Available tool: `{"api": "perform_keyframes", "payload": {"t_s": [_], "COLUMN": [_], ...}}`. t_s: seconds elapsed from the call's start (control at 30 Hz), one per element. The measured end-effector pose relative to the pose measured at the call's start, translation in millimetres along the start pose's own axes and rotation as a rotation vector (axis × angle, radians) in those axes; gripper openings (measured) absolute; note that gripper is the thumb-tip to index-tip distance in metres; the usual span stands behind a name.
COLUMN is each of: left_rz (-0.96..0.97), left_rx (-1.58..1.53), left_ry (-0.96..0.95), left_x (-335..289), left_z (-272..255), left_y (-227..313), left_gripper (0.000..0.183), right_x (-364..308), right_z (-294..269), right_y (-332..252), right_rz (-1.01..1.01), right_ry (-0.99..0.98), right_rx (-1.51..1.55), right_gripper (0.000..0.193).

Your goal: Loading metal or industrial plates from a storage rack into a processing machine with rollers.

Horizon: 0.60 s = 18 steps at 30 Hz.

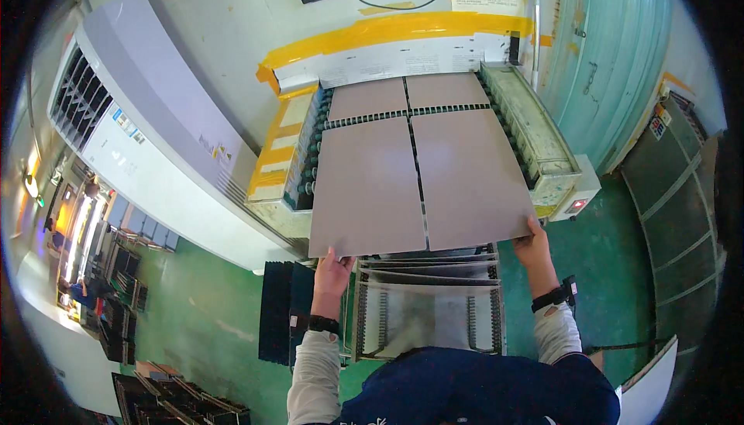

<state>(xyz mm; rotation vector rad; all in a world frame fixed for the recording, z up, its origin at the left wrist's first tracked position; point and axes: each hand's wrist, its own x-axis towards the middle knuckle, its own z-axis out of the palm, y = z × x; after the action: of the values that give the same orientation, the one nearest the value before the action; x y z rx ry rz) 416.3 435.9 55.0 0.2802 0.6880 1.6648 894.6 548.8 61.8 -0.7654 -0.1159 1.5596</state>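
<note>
Evidently, two large grey-brown flat rectangular panels, the near left panel [368, 192] and the near right panel [473, 177], lie side by side on a roller machine with worn pale-green side housings [531, 119]. Their front edges project beyond the bed, towards the person.

The bare left hand [333, 274] is at the front edge of the near left panel, close to its outer corner: thumb on top, fingers mostly hidden below, pinching the edge. The bare right hand [533, 248] grips the outer front corner of the near right panel; the underside contact is hidden.

Surroundings: two further grey-brown panels, far left [366, 99] and far right [446, 90], lie beyond, separated from the near pair by a crosswise gap exposing dark rollers [364, 122]. A metal rack with toothed sides [497, 316] stands directly below the front edges, between the forearms, holding thin grey plates [430, 276]. A black ridged rack [276, 313] stands just left of it. A tall white air conditioner [155, 169] crowds the machine's left side; a small white control box with a red switch [583, 192] juts from its right.

Edges and room: a narrow lengthwise seam divides left panels from right. Rollers show along both outer margins. Yellow tape [387, 31] lines the low white barrier behind. Green floor [201, 301] shows left of the black rack, and also between the right forearm and a leaning grey framed panel [674, 208].
</note>
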Motion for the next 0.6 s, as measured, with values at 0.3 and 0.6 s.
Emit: {"api": "perform_keyframes", "payload": {"t_s": [0.3,0.6], "left_rz": [0.033,-0.028], "left_rx": [0.039,0.049], "left_ry": [-0.014,-0.093], "left_x": [13,10], "left_z": [15,10], "left_y": [3,-6], "left_gripper": [0.031,0.038], "right_x": [19,28], "right_z": [10,14], "right_y": [1,0], "right_rz": [-0.004,0.023], "right_ry": [-0.055,-0.090], "right_rx": [0.018,-0.003], "right_gripper": [0.028,0.028]}}
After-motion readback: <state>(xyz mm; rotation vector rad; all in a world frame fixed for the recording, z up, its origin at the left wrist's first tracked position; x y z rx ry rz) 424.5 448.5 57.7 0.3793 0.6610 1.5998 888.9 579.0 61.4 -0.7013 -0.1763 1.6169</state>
